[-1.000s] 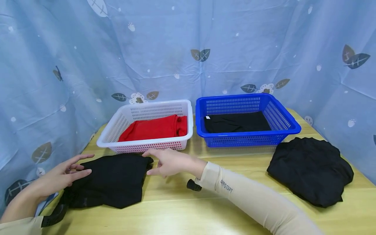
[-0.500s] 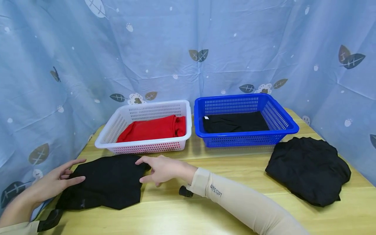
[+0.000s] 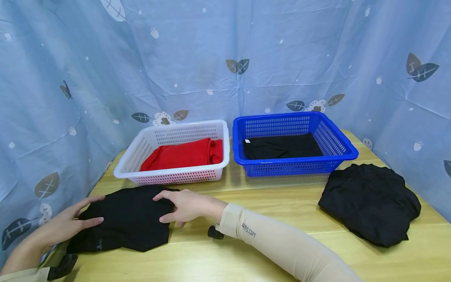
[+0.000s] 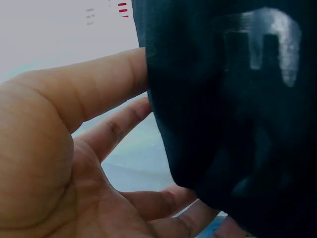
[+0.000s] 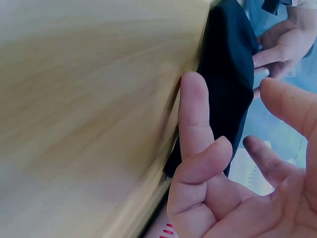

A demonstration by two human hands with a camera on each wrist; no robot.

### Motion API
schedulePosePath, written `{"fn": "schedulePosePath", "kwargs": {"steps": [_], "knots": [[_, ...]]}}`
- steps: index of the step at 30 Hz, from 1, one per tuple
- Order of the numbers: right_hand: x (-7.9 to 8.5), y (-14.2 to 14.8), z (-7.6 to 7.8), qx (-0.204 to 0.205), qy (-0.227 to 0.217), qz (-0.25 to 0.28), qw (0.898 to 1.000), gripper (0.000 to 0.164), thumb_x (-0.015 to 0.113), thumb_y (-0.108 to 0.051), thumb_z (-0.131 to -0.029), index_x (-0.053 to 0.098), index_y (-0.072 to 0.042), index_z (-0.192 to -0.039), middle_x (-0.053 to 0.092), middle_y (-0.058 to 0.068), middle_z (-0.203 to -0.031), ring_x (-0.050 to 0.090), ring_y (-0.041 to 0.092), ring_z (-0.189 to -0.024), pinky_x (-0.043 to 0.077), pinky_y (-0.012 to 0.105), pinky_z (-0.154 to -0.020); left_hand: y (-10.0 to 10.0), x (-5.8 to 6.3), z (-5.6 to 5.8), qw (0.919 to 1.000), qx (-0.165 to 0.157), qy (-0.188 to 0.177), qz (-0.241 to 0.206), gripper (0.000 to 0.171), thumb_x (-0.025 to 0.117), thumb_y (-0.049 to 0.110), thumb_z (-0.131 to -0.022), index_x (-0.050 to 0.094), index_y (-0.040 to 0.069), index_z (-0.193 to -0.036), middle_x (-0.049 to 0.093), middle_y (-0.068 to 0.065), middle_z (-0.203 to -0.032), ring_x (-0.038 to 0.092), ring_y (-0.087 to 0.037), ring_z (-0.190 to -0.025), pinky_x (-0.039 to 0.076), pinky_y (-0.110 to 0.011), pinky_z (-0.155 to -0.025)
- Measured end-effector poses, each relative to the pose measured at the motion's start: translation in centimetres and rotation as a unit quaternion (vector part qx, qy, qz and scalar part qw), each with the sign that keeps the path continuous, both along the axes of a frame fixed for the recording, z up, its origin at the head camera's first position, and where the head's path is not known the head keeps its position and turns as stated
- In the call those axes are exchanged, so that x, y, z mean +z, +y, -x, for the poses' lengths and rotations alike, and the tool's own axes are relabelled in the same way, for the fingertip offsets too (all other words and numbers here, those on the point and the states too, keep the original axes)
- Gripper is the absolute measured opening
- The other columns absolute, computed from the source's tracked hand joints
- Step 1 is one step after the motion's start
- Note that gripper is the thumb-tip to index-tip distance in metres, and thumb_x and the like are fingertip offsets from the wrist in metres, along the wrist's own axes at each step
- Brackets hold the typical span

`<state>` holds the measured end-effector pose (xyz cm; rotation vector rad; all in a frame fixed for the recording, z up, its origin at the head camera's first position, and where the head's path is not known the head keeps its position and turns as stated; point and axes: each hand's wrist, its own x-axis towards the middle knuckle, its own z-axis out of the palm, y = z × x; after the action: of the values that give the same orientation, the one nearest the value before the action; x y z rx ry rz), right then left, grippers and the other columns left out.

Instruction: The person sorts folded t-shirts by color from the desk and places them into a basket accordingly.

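Note:
A folded black garment (image 3: pixel 130 219) lies on the table at the left in the head view, with a small pale mark near its front left corner. My left hand (image 3: pixel 70 223) is at its left edge, thumb and fingers extended; in the left wrist view the fingertips (image 4: pixel 138 62) meet the cloth's edge and a shiny pale print shows on the cloth. Over the right edge of the garment reaches my right hand (image 3: pixel 186 207), index finger and thumb spread apart. In the right wrist view, its fingers (image 5: pixel 193 109) are spread beside the black cloth.
Behind the garment stands a white basket (image 3: pixel 169 171) holding red folded cloth (image 3: pixel 183 154). To its right, a blue basket (image 3: pixel 296 160) contains black folded cloth (image 3: pixel 285 147). A bunched black garment (image 3: pixel 370 203) lies at the table's right. A patterned blue curtain (image 3: pixel 197 58) encloses the table.
My right hand has moved left, from beside the garment's right edge to over it. My left hand has shifted slightly left and down in view. The garment's left part looks flatter.

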<state>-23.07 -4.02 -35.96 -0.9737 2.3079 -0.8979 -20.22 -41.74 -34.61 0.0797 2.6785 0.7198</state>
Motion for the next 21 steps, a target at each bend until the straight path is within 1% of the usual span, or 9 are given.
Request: {"fn": "schedulePosePath", "kwargs": {"steps": [3, 5, 7, 9, 11, 14, 16, 19, 21], "knots": [[-0.1, -0.5, -0.1, 0.001, 0.0, -0.002, 1.0, 0.065, 0.075, -0.034, -0.103, 0.043, -0.036, -0.159, 0.074, -0.002, -0.123, 0.075, 0.005, -0.066, 0.05, 0.018, -0.092, 0.0, -0.2, 0.0, 1.0, -0.006, 0.005, 0.0, 0.084, 0.059, 0.04, -0.111, 0.016, -0.003, -0.168, 0.007, -0.048, -0.166, 0.016, -0.084, -0.136, 0.037, -0.085, -0.099], [-0.1, -0.7, -0.1, 0.0, 0.003, -0.004, 1.0, 0.065, 0.075, -0.035, -0.102, 0.044, -0.037, -0.159, 0.065, -0.003, -0.144, 0.075, 0.004, -0.065, 0.05, 0.018, -0.096, 0.1, -0.2, 0.0, 1.0, -0.007, 0.007, 0.001, 0.083, 0.059, 0.041, -0.111, 0.017, -0.003, -0.168, 0.009, -0.047, -0.166, 0.016, -0.083, -0.136, 0.037, -0.085, -0.1], [-0.2, -0.9, -0.1, 0.001, 0.003, -0.003, 1.0, 0.064, 0.075, -0.035, -0.102, 0.045, -0.036, -0.159, 0.056, -0.002, -0.158, 0.075, 0.003, -0.065, 0.049, 0.017, -0.1, 0.2, -0.3, 0.0, 0.9999, -0.01, 0.009, 0.0, 0.082, 0.06, 0.04, -0.11, 0.019, -0.003, -0.168, 0.011, -0.046, -0.166, 0.018, -0.083, -0.136, 0.039, -0.084, -0.099], [-0.2, -0.9, -0.1, 0.005, 0.01, -0.005, 1.0, 0.063, 0.074, -0.035, -0.103, 0.046, -0.036, -0.158, 0.053, -0.003, -0.162, 0.076, 0.004, -0.068, 0.048, 0.016, -0.102, 0.3, -0.3, 0.0, 0.9998, -0.014, 0.013, -0.001, 0.081, 0.061, 0.039, -0.11, 0.021, -0.002, -0.168, 0.013, -0.046, -0.166, 0.019, -0.082, -0.136, 0.041, -0.082, -0.098], [-0.3, -0.9, 0.1, 0.011, 0.031, -0.01, 0.999, 0.061, 0.073, -0.037, -0.103, 0.048, -0.035, -0.158, 0.052, -0.005, -0.163, 0.077, 0.0, -0.09, 0.047, 0.017, -0.107, 0.6, -0.4, 0.0, 0.9997, -0.017, 0.015, -0.002, 0.081, 0.061, 0.039, -0.11, 0.022, -0.001, -0.168, 0.015, -0.045, -0.167, 0.02, -0.082, -0.137, 0.043, -0.08, -0.097], [-0.4, -0.9, 0.2, 0.021, 0.063, -0.016, 0.998, 0.059, 0.072, -0.039, -0.104, 0.05, -0.033, -0.158, 0.052, -0.007, -0.162, 0.065, 0.001, -0.123, 0.045, 0.019, -0.114, 1.0, -0.4, 0.0, 0.9997, -0.017, 0.016, 0.004, 0.081, 0.063, 0.041, -0.108, 0.024, 0.0, -0.167, 0.018, -0.043, -0.167, 0.021, -0.08, -0.138, 0.044, -0.078, -0.097], [-0.5, -0.8, 0.3, 0.025, 0.066, -0.013, 0.997, 0.058, 0.072, -0.039, -0.104, 0.051, -0.032, -0.158, 0.052, -0.007, -0.162, 0.065, 0.002, -0.123, 0.043, 0.021, -0.117, 1.3, -0.4, 0.0, 0.9997, -0.015, 0.016, 0.008, 0.082, 0.064, 0.043, -0.108, 0.025, 0.002, -0.168, 0.018, -0.043, -0.167, 0.021, -0.08, -0.139, 0.045, -0.077, -0.097], [-0.6, -0.6, 0.4, 0.027, 0.047, -0.005, 0.999, 0.058, 0.072, -0.038, -0.104, 0.051, -0.033, -0.158, 0.051, -0.007, -0.162, 0.074, 0.001, -0.101, 0.043, 0.021, -0.117, 1.7, -0.5, -0.2, 0.9995, -0.016, 0.022, 0.016, 0.083, 0.066, 0.043, -0.107, 0.027, 0.004, -0.168, 0.02, -0.043, -0.167, 0.022, -0.08, -0.139, 0.045, -0.078, -0.096], [-0.6, -0.4, 0.4, 0.026, 0.04, -0.003, 0.999, 0.058, 0.073, -0.039, -0.103, 0.051, -0.034, -0.157, 0.051, -0.008, -0.162, 0.073, 0.0, -0.102, 0.044, 0.022, -0.117, 1.9, -0.6, -0.3, 0.9991, -0.02, 0.033, 0.017, 0.082, 0.067, 0.042, -0.106, 0.029, 0.004, -0.167, 0.023, -0.041, -0.167, 0.025, -0.078, -0.14, 0.044, -0.079, -0.096]]}}
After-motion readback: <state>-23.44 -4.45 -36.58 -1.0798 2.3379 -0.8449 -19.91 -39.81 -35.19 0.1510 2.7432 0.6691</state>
